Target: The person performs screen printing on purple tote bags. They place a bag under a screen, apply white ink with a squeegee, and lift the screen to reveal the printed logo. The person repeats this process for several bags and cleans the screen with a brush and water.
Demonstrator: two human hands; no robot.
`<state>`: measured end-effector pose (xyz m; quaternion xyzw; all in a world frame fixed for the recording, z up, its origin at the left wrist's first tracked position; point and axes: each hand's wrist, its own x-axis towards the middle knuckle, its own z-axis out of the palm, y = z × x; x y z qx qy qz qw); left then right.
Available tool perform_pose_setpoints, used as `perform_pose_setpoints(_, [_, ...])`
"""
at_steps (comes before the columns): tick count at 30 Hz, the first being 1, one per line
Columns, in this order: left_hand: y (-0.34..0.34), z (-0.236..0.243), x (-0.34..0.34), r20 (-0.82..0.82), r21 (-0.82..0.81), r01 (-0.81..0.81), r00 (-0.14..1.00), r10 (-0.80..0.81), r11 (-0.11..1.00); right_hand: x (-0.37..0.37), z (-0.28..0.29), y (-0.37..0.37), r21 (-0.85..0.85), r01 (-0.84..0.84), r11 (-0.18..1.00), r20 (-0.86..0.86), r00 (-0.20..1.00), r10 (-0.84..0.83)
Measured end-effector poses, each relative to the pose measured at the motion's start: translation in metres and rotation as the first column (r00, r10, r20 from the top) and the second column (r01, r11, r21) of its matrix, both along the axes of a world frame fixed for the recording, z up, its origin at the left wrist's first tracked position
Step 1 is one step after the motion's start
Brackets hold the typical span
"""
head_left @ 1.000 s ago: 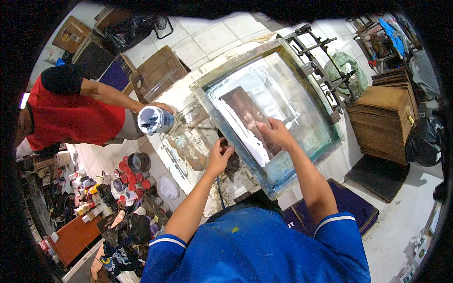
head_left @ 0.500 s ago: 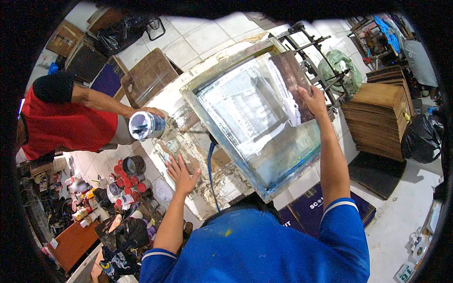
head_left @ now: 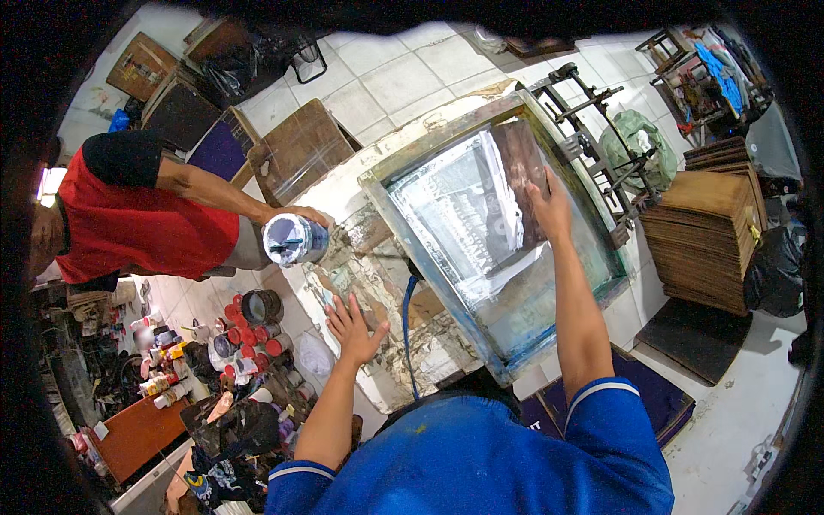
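Note:
My right hand (head_left: 552,208) grips the edge of a wide brown squeegee (head_left: 520,172), which leans on the mesh of a wooden-framed printing screen (head_left: 592,283). A ridge of white ink (head_left: 506,193) lies along the squeegee's left side. White ink also coats the mesh around a faint stencil of lettering (head_left: 446,193). My left hand (head_left: 354,333) is spread with nothing in it, on or just over the ink-crusted table (head_left: 403,365) left of the screen. Beyond it, another person's hand (head_left: 305,215) holds an ink-smeared tub (head_left: 294,240) at the table's left edge.
Metal clamps and bars (head_left: 596,142) stand along the screen's far right side. A tall stack of brown boards (head_left: 695,240) is on the right. Several jars and bottles (head_left: 249,335) crowd the lower left. A blue cable (head_left: 408,335) hangs over the table.
The squeegee has moved leftward across the screen with my right hand, pushing the white ink over the stencil. The whole view has shifted slightly. My left hand stays spread by the table.

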<state>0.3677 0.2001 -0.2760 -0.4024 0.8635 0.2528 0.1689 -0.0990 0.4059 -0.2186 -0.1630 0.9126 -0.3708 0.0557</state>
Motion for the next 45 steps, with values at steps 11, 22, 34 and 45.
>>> perform_pose_setpoints(11, [-0.002,-0.001,0.002,0.004,0.025,0.016,1.0,-0.016,1.0,-0.008,0.017,-0.012,0.234,0.171,0.957,-0.066,0.985,-0.16])
perform_pose_setpoints(22, [-0.002,0.001,0.001,0.004,0.049,-0.005,1.0,0.005,0.999,-0.02,0.015,-0.014,0.303,0.129,0.944,-0.136,0.986,-0.091])
perform_pose_setpoints(34, [-0.002,0.002,0.0,-0.004,0.035,0.015,1.0,-0.015,0.999,0.093,0.024,-0.057,0.306,-0.06,0.95,-0.09,0.992,0.091])
perform_pose_setpoints(45, [0.001,0.0,0.002,0.0,-0.013,0.033,0.999,-0.033,0.999,0.163,0.034,-0.082,0.254,-0.257,0.932,0.083,0.966,0.244])
